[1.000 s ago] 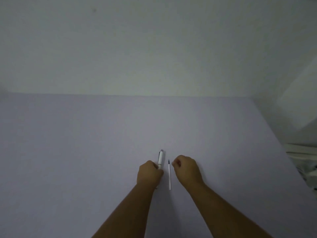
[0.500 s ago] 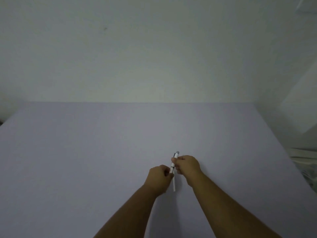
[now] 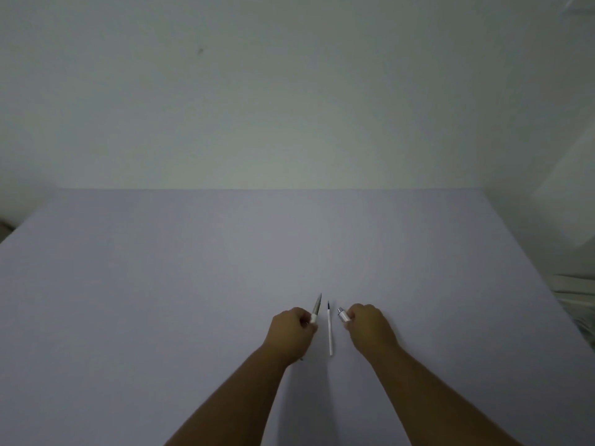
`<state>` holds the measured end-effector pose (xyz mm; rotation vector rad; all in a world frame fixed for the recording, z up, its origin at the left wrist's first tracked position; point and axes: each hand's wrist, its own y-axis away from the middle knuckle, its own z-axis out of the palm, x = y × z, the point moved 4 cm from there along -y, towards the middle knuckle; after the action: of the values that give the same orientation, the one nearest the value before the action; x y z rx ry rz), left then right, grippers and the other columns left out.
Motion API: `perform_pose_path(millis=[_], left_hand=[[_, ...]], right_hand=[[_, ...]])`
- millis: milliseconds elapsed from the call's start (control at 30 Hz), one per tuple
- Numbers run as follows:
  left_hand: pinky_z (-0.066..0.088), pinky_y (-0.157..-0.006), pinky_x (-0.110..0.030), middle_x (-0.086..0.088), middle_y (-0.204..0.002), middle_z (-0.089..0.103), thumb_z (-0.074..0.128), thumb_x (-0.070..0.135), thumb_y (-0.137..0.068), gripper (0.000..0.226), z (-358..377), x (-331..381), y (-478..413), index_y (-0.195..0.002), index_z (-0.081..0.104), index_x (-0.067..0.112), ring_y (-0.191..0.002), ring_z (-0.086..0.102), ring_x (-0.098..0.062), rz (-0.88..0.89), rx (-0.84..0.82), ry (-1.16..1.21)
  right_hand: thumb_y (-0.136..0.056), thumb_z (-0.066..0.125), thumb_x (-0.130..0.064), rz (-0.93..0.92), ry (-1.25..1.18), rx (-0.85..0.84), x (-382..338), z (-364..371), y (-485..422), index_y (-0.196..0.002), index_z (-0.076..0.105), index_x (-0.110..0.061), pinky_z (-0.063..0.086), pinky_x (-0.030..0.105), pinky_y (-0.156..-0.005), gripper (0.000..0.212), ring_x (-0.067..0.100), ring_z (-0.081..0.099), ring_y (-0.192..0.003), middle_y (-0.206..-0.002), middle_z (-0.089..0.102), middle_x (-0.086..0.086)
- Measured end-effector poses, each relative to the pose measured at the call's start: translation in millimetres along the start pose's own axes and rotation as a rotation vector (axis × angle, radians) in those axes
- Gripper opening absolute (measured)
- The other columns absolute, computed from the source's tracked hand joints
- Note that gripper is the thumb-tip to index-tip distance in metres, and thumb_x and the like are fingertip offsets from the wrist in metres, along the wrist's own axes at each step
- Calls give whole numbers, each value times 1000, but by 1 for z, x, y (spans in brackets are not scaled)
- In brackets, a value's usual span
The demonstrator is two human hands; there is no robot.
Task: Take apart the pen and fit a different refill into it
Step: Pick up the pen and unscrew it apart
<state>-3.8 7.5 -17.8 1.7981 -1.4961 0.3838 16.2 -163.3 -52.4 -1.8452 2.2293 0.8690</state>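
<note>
The pen is in two pieces. My left hand (image 3: 291,333) is closed around one piece, the pen body (image 3: 316,308), whose thin grey pointed end sticks up and away from my fist. My right hand (image 3: 370,328) grips the other piece, a short white pen cap (image 3: 343,314) with a silver end pointing left. Between my two hands a thin white refill (image 3: 329,329) with a dark tip lies flat on the table, pointing away from me. Neither hand touches it.
The pale lilac table (image 3: 193,300) ends at a white wall at the back. Its right edge runs diagonally down the right side, with some blurred clutter (image 3: 576,294) beyond it.
Half a second ago both hands held the whole pen together over the refill. Now the hands have moved apart, each with one piece of the pen.
</note>
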Motion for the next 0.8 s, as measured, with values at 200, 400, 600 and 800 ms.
perform_pose_path(millis=[200, 400, 600, 800], left_hand=[[38, -40, -6, 17, -72, 49, 55, 27, -90, 18, 1, 2, 0, -102, 64, 18, -56, 45, 2, 17, 4, 6], [36, -64, -15, -3, -101, 67, 56, 27, -88, 23, 1, 4, 2, -105, 65, 15, -77, 50, -9, 26, 11, -31], [33, -50, -8, -3, -98, 67, 56, 26, -89, 21, -1, 5, 4, -103, 66, 15, -70, 50, -7, 39, 15, -38], [36, -60, -14, -5, -102, 68, 53, 25, -91, 20, -5, 13, 7, -105, 62, 13, -76, 51, -10, 65, 18, -74]], right_hand=[[-91, 50, -21, -87, 98, 7, 2, 4, -3, -100, 63, -9, 47, 36, -79, 20, 29, 60, -99, -108, 63, 12], [-90, 48, -16, -109, 111, 42, 4, 5, -2, -95, 63, -8, 46, 35, -76, 18, 29, 60, -97, -106, 63, 13], [-92, 49, -28, -86, 63, 59, 2, 2, 1, -102, 62, -7, 48, 36, -82, 27, 30, 59, -102, -110, 62, 14], [-87, 53, -52, 7, -580, 15, -27, -15, 14, -62, 60, -22, 47, 34, -71, 39, 19, 58, -71, -66, 60, -3]])
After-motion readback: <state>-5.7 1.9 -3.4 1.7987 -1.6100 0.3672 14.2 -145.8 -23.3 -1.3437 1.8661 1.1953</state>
